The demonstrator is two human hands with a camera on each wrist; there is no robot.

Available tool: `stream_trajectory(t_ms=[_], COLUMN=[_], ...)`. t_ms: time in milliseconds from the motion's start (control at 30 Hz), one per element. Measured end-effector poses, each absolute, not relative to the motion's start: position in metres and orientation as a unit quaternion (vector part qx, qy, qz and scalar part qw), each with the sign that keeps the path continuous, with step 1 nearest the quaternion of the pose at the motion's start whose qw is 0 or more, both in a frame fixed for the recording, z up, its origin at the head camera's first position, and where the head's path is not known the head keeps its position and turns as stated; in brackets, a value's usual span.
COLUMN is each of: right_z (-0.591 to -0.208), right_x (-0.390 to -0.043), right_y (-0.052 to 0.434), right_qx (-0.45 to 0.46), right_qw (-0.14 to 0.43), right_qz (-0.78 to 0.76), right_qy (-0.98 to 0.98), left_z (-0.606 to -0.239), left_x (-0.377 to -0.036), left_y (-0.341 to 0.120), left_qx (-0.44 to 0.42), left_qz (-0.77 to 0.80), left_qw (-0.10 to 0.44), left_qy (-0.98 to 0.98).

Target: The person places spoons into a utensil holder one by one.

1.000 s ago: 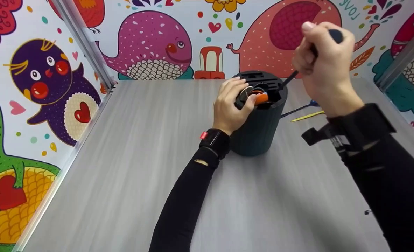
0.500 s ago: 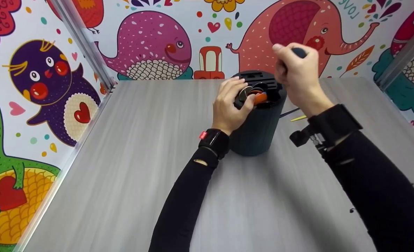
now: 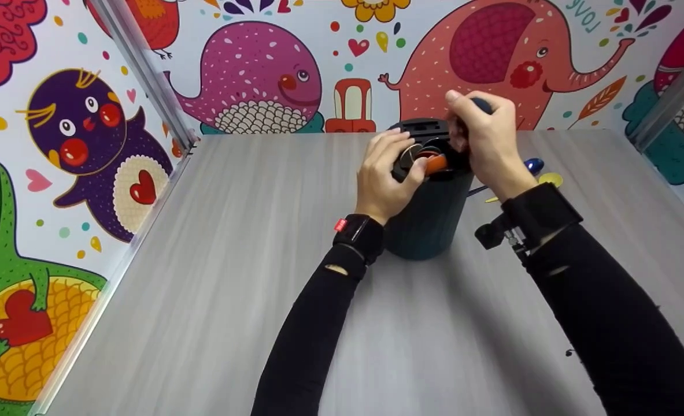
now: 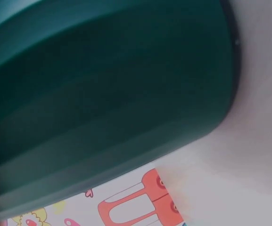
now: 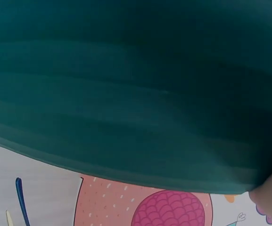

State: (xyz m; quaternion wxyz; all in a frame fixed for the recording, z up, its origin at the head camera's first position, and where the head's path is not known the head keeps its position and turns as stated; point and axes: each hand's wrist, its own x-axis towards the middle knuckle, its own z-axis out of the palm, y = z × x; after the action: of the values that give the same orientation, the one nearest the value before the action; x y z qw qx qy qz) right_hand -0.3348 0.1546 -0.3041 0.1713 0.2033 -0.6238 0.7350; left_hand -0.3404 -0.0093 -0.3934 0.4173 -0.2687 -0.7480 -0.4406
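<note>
In the head view a tall dark green utensil holder (image 3: 425, 225) with a slotted black top stands upright on the table. My left hand (image 3: 383, 176) grips its left upper edge, fingers over the top and thumb beside an orange handle (image 3: 436, 164). Round, ring-like handle parts (image 3: 411, 155) show next to that. My right hand (image 3: 492, 133) is curled round the dark handle (image 3: 481, 105) of a long tool at the holder's right opening; its shaft is hidden now. Both wrist views are mostly filled by the holder's ribbed green wall (image 4: 107, 89).
Right of the holder, partly behind my right wrist, lie a blue spoon (image 3: 533, 166) and a yellow spoon (image 3: 551, 180). The grey table (image 3: 232, 260) meets cartoon-printed walls (image 3: 261, 75) at the back and sides. A metal post (image 3: 151, 75) stands at the back left corner.
My right hand has come left and down to the holder's top, and the tool's shaft has gone from sight. The left hand keeps its place on the holder.
</note>
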Motion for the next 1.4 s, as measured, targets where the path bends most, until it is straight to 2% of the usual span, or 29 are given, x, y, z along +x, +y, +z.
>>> stream_trajectory(t_ms=[1000,1400], right_z=[-0.3145,-0.3124], right_x=[-0.3308,-0.3302], right_y=[0.1461,0.1463], right_qx=[0.142,0.14], right_qw=[0.253,0.259], right_qz=[0.628,0.61], right_qy=[-0.722,-0.735], left_z=[-0.3945,-0.3926], left_x=[-0.3394,-0.339], left_y=[-0.0096,-0.0086], left_qx=[-0.262,-0.261], left_qz=[-0.44,-0.446], left_qw=[0.411,0.409], left_qy=[-0.754,-0.752])
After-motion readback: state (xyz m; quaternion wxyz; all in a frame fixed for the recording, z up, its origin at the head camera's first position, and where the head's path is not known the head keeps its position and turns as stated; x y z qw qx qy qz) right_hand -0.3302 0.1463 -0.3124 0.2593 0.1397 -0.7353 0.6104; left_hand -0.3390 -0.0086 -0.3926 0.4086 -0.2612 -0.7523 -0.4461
